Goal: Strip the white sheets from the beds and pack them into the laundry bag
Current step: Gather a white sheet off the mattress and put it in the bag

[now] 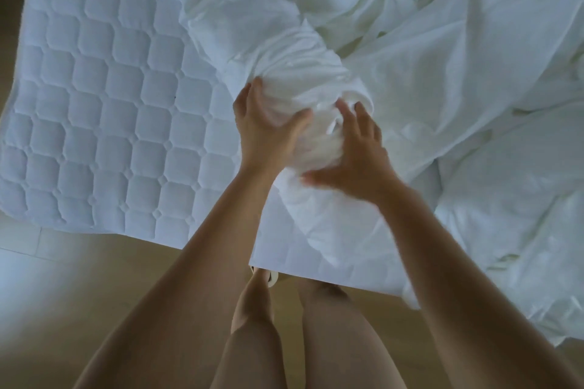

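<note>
A white sheet (pixel 294 66) lies bunched into a thick roll across the middle of the bed, pulled off the quilted mattress (pixel 104 104) on the left. My left hand (pixel 262 126) grips the near end of the roll from the left, thumb and fingers wrapped round the folds. My right hand (pixel 354 161) holds the same bundle from the right, fingers spread over the cloth and blurred. More loose white bedding (pixel 474 104) covers the right half of the bed. No laundry bag is in view.
The mattress's near edge (pixel 126 224) runs across the lower left. Light wooden floor (pixel 94 294) lies in front of it. My bare legs (pixel 284 341) stand close against the bed's edge.
</note>
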Tool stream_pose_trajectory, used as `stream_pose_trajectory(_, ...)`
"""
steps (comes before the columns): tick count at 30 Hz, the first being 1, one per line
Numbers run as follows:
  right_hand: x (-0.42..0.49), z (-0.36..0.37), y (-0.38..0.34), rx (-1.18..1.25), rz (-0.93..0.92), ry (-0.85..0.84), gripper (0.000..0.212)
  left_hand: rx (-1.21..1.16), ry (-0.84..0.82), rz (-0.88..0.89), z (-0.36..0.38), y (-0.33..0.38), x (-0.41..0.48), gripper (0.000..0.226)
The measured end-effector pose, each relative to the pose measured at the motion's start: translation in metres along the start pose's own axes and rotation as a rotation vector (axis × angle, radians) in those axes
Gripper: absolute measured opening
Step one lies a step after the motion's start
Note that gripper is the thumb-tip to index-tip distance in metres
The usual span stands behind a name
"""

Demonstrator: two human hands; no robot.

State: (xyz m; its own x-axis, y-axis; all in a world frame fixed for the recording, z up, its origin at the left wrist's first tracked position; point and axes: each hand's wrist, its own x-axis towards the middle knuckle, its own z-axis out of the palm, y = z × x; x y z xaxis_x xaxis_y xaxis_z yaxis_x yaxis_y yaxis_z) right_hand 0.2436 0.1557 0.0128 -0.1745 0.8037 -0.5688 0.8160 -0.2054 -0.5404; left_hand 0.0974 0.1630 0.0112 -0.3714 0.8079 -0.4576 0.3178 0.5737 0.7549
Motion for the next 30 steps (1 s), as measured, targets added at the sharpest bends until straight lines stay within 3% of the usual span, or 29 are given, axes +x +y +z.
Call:
stream_pose_trajectory(2, 0.014, -0.025, 0.013, 0.098, -0.013, -0.019, 0.126, -0.026, 0.048, 0.127, -0.001, -0.003, -0.008, 0.084)
stream_pose_trajectory(4, 0.021, -0.035, 0.018, 0.111, -0.029, -0.036, 0.121, 0.045, 0.109, 0.164, 0.002, -0.006, -0.008, 0.094)
stream_pose_trajectory(6, 0.02, -0.034, 0.017, 0.069, -0.018, -0.008, 0.121, 0.0, 0.172, -0.054, 0.008, -0.006, 0.001, 0.118)
stream_pose_trajectory(8, 0.006, -0.022, 0.009, -0.003, 0.047, 0.073, 0.118, -0.287, 0.109, -0.317, 0.012, -0.007, 0.011, 0.138)
stream_pose_trajectory(11, -0.024, 0.007, -0.008, -0.095, 0.002, 0.197, 0.103, -0.577, -0.072, -0.473, 0.011, -0.019, 0.018, 0.136)
stream_pose_trajectory(16, 0.002, 0.003, -0.012, -0.21, -0.039, 0.003, 0.135, -0.632, -0.094, -0.425, 0.007, -0.014, 0.02, 0.107)
stream_pose_trajectory(20, 0.023, -0.024, -0.009, -0.053, -0.065, -0.053, 0.133, -0.608, 0.011, -0.46, 0.006, 0.004, 0.008, 0.088)
stream_pose_trajectory(25, 0.026, -0.001, -0.02, 0.118, -0.135, -0.234, 0.128, -0.452, 0.234, -0.523, -0.028, -0.007, -0.021, 0.091)
stream_pose_trajectory(30, 0.025, 0.055, -0.051, 0.236, -0.189, -0.493, 0.117, -0.258, 0.336, -0.688, -0.082, -0.037, -0.039, 0.104)
